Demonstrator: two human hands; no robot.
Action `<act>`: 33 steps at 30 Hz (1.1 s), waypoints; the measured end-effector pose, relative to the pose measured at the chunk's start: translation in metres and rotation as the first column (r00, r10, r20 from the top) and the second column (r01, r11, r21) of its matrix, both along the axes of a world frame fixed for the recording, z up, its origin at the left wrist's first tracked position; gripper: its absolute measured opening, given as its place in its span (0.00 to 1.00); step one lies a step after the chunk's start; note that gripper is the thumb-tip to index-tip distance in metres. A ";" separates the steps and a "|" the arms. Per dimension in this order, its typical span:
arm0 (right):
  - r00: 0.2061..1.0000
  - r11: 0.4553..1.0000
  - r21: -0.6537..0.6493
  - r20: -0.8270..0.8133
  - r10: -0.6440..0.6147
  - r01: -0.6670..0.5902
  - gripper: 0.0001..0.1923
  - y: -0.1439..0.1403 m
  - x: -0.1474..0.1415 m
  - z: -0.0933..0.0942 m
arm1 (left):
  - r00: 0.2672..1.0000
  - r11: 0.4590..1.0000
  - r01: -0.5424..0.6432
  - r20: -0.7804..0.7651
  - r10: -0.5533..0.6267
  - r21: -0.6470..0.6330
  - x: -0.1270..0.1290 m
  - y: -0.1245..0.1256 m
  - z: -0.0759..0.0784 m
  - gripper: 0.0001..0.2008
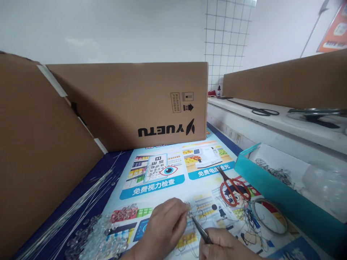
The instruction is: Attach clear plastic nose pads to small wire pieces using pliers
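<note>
My left hand (170, 222) is closed, with finger and thumb pinching a thin looped wire (200, 216). In my right hand (222, 245) are needle-nose pliers (200, 228), their dark metal jaws pointing up and left. The tips of the pliers meet the wire just beside my left fingertips; whether they grip it is too small to tell. To the left of my left hand lies a spread of clear glass-like beads (100, 234). More fine wire loops hang below the two hands.
Long straight wires (89, 195) lie at the left. Red-handled scissors (234, 191), a wire coil (284, 220) and tangled threads lie at the right. Beyond them a teal box (282, 196) holds wire pieces and a plastic bag. Cardboard (130, 101) stands behind the printed sheet (179, 184).
</note>
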State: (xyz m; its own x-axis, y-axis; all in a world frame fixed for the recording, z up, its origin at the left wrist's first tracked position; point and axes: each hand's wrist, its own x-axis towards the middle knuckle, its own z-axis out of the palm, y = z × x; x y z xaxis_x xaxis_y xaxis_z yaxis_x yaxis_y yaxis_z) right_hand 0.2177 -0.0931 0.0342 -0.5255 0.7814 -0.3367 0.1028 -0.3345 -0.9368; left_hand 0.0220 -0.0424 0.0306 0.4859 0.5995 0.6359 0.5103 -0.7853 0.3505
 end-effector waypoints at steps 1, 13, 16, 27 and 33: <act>1.000 1.000 0.013 0.006 0.012 -0.012 0.11 -0.001 0.000 0.002 | 1.000 1.000 -0.015 -0.003 0.015 -0.026 -0.001 0.001 0.001 0.08; 0.996 0.998 -0.023 0.065 -0.054 0.055 0.07 0.000 -0.003 0.000 | 0.999 0.997 0.045 -0.024 -0.044 0.059 0.005 -0.003 -0.002 0.07; 0.995 0.997 -0.017 0.077 -0.069 0.071 0.07 0.000 -0.004 0.000 | 0.998 0.995 0.053 -0.036 -0.050 0.088 0.005 -0.004 -0.003 0.07; 0.993 0.995 -0.071 0.104 -0.062 0.070 0.06 0.001 -0.004 0.001 | 0.998 0.992 0.046 -0.041 -0.041 0.119 0.006 -0.002 -0.007 0.07; 0.989 0.996 -0.047 0.132 -0.072 0.079 0.05 0.001 -0.005 0.001 | 0.998 0.993 0.044 -0.053 -0.038 0.113 0.006 -0.003 -0.007 0.08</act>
State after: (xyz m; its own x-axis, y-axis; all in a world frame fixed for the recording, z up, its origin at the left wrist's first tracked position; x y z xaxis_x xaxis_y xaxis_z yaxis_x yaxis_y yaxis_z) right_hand 0.2128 -0.0919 0.0349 -0.4152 0.7967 -0.4392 0.1950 -0.3936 -0.8984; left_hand 0.0279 -0.0455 0.0233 0.5423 0.5032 0.6729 0.4915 -0.8395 0.2316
